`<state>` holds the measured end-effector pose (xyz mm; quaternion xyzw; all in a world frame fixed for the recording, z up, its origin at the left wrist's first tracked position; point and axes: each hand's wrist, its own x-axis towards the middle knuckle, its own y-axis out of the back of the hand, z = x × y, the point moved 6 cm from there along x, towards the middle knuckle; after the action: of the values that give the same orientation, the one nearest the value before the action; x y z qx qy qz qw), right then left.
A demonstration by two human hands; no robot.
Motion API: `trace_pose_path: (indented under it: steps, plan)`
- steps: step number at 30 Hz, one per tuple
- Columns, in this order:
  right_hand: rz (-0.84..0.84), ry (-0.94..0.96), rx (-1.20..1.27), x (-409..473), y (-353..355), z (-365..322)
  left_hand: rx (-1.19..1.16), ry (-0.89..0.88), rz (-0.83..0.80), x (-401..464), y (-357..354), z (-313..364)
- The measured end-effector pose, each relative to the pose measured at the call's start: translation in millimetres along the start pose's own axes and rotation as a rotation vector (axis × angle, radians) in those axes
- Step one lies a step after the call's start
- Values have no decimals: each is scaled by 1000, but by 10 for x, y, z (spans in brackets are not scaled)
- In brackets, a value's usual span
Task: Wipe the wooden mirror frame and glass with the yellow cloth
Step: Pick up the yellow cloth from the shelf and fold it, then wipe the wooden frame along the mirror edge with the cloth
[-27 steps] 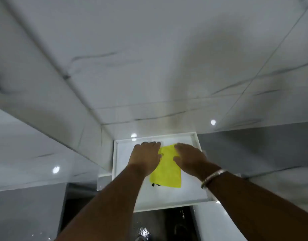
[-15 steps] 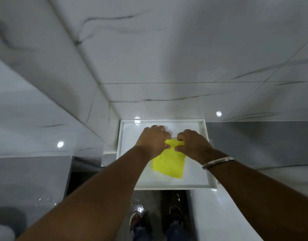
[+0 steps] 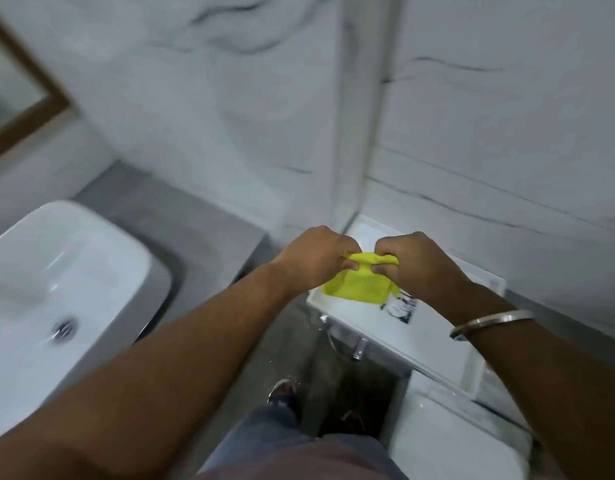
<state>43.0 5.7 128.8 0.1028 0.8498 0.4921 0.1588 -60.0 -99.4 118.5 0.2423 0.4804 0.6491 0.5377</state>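
The yellow cloth (image 3: 361, 284) hangs bunched between both my hands, just above a white tray-like shelf (image 3: 434, 344). My left hand (image 3: 316, 252) pinches its upper left edge and my right hand (image 3: 415, 259) grips its upper right edge, fists close together. The wooden mirror frame (image 3: 39, 102) shows at the far upper left on the marble wall, with a strip of glass (image 3: 8, 81) inside it; it is well away from both hands.
A white washbasin (image 3: 56, 289) with a metal drain sits on a grey counter (image 3: 181, 220) at the left. A toilet lid (image 3: 455, 441) lies below the shelf at lower right. My legs and sandalled feet stand on the dark wet floor (image 3: 316, 372).
The cloth lay flat on the shelf under both hands; now both hands have gathered and lifted it. The view has swung left and down, bringing the basin and mirror into sight.
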Motion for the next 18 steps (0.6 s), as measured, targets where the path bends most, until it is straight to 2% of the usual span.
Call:
trace_pose_path:
  steps: [8, 11, 18]
  plan:
    - [-237, 552, -23, 301, -825, -2046, -24, 432, 219, -2155, 367, -899]
    - [-301, 755, -93, 97, -1196, -2944, -19, 618, 308, -3167, 408, -1073]
    - [-413, 1083, -71, -820, -2071, -4952, -107, 982, 567, -5584, 277, -1282]
